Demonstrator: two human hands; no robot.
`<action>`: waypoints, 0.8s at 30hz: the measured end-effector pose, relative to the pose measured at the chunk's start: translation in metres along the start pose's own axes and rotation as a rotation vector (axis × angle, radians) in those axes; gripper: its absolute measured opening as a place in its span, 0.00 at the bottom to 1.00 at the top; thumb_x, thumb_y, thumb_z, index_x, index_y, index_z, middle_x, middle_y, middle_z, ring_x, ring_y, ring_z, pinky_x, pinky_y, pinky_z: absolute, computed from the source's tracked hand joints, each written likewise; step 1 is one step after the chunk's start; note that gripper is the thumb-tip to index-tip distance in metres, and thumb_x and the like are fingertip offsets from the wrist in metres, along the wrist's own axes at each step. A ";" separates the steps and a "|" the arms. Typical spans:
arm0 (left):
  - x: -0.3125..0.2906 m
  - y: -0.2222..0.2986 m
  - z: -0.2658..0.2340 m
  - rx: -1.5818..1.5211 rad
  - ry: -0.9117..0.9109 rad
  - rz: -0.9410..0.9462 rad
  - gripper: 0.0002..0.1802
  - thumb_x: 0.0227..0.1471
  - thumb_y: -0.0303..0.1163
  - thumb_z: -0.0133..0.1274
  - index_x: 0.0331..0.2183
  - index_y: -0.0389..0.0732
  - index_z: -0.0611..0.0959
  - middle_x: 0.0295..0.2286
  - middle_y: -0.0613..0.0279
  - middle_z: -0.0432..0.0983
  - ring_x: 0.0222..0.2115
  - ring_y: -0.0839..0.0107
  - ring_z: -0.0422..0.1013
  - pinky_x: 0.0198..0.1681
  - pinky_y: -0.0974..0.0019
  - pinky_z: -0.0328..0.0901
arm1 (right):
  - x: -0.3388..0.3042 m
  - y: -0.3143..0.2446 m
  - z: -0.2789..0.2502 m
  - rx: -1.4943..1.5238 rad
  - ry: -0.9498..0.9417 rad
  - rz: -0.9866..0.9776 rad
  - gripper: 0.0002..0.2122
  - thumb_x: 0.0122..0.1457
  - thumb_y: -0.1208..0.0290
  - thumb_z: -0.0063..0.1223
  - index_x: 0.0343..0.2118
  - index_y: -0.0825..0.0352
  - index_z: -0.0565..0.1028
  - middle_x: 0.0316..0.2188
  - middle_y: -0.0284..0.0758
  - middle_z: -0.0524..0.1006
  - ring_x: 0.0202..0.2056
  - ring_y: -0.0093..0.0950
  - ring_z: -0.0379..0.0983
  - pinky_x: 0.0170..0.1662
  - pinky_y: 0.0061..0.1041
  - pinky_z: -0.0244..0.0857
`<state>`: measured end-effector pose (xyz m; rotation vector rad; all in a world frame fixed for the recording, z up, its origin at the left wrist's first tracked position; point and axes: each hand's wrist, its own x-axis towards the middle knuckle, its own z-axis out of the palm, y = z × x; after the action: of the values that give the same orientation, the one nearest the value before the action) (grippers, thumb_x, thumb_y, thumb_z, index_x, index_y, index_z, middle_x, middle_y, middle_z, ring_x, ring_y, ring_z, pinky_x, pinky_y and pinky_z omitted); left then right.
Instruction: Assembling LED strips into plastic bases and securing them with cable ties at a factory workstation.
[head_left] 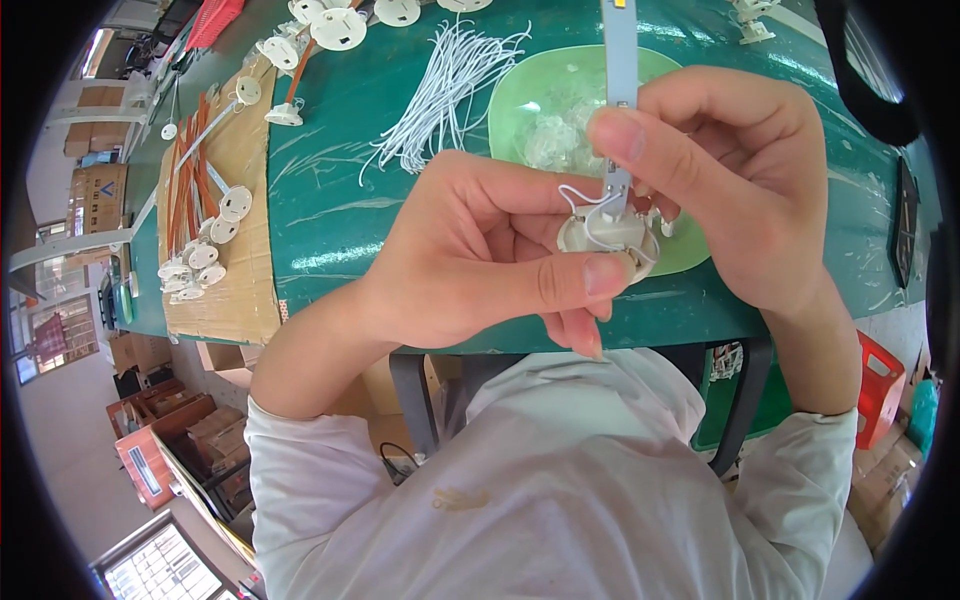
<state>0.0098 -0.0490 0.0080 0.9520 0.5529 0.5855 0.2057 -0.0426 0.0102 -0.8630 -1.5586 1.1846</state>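
Between the thumb and fingers of my left hand (470,255) is a white round plastic end cap (605,235), with thin white wires looping around it. A narrow pale LED strip board (621,60) stands upright with its lower end at the cap. My right hand (735,170) pinches that board just above the cap, thumb in front. Behind both hands sits a light green bowl (515,105) with small clear plastic pieces (560,140) in it. The right fingertips are partly hidden behind the board.
A bundle of white wires (445,95) lies on the green table (330,190) left of the bowl. Farther left, cardboard (245,290) carries assembled strips with round white caps (235,203). More caps (338,30) lie along the far side. A red stool (878,390) stands at the right.
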 end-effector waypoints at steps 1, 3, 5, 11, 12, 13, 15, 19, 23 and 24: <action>0.000 0.001 0.002 0.029 0.006 -0.016 0.14 0.48 0.22 0.53 0.37 0.22 0.74 0.24 0.46 0.76 0.19 0.61 0.76 0.22 0.67 0.74 | 0.000 0.000 0.001 -0.002 -0.004 -0.002 0.04 0.54 0.78 0.54 0.25 0.72 0.76 0.18 0.30 0.74 0.18 0.13 0.66 0.20 0.11 0.56; -0.002 0.001 0.002 0.001 -0.005 -0.011 0.14 0.49 0.22 0.52 0.37 0.22 0.74 0.24 0.46 0.76 0.20 0.61 0.76 0.22 0.67 0.74 | 0.001 0.001 0.003 0.099 0.031 0.003 0.05 0.54 0.77 0.54 0.25 0.72 0.77 0.18 0.31 0.74 0.18 0.13 0.65 0.20 0.11 0.55; -0.003 0.001 0.000 -0.025 -0.019 -0.004 0.15 0.49 0.23 0.52 0.38 0.21 0.74 0.24 0.47 0.76 0.21 0.60 0.76 0.23 0.66 0.74 | 0.003 -0.004 0.006 0.100 0.054 0.050 0.05 0.54 0.77 0.54 0.26 0.72 0.77 0.18 0.31 0.74 0.18 0.13 0.65 0.20 0.12 0.55; 0.000 0.001 -0.001 0.054 0.001 0.034 0.21 0.49 0.22 0.52 0.44 0.21 0.71 0.26 0.47 0.77 0.24 0.59 0.77 0.27 0.66 0.74 | 0.002 -0.009 0.004 0.099 0.082 0.099 0.05 0.54 0.77 0.54 0.26 0.73 0.77 0.18 0.32 0.74 0.18 0.14 0.65 0.20 0.12 0.56; -0.002 0.002 0.000 0.028 0.007 0.015 0.18 0.49 0.21 0.53 0.43 0.24 0.73 0.27 0.50 0.77 0.25 0.63 0.77 0.28 0.68 0.74 | 0.002 -0.009 0.004 0.096 0.078 0.105 0.05 0.54 0.77 0.54 0.26 0.73 0.77 0.18 0.32 0.74 0.18 0.14 0.65 0.20 0.13 0.56; -0.003 0.003 0.001 0.001 0.012 -0.004 0.15 0.50 0.21 0.54 0.42 0.27 0.75 0.27 0.53 0.77 0.26 0.67 0.77 0.29 0.71 0.73 | 0.002 -0.010 0.005 0.095 0.075 0.102 0.05 0.54 0.77 0.54 0.26 0.73 0.77 0.18 0.32 0.74 0.18 0.14 0.65 0.20 0.13 0.56; -0.002 0.003 0.001 0.012 0.000 0.002 0.15 0.50 0.21 0.53 0.42 0.26 0.75 0.27 0.53 0.77 0.26 0.68 0.77 0.30 0.71 0.73 | 0.002 -0.010 0.004 0.086 0.077 0.105 0.05 0.54 0.77 0.54 0.26 0.73 0.77 0.18 0.32 0.74 0.18 0.15 0.65 0.20 0.13 0.56; -0.003 0.006 0.004 0.026 0.041 0.006 0.16 0.48 0.23 0.57 0.41 0.27 0.76 0.26 0.55 0.78 0.26 0.71 0.76 0.29 0.71 0.73 | 0.004 -0.013 0.003 0.109 0.070 0.126 0.05 0.54 0.77 0.54 0.26 0.73 0.77 0.19 0.32 0.74 0.19 0.15 0.65 0.21 0.13 0.57; 0.000 -0.005 -0.005 0.685 0.158 0.553 0.17 0.44 0.27 0.62 0.38 0.30 0.79 0.24 0.57 0.77 0.24 0.72 0.76 0.23 0.73 0.71 | 0.004 -0.007 -0.001 0.151 0.013 -0.008 0.04 0.52 0.80 0.52 0.30 0.74 0.76 0.22 0.35 0.75 0.20 0.17 0.67 0.23 0.13 0.59; -0.004 0.002 0.000 0.897 0.222 0.624 0.18 0.40 0.28 0.64 0.35 0.32 0.80 0.23 0.58 0.77 0.23 0.72 0.76 0.21 0.74 0.69 | 0.002 -0.005 -0.001 0.210 0.007 -0.065 0.05 0.51 0.81 0.52 0.31 0.74 0.76 0.24 0.36 0.76 0.21 0.18 0.68 0.24 0.14 0.60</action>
<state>0.0062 -0.0505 0.0106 1.9603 0.7366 1.0417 0.2056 -0.0421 0.0158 -0.6727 -1.4162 1.2706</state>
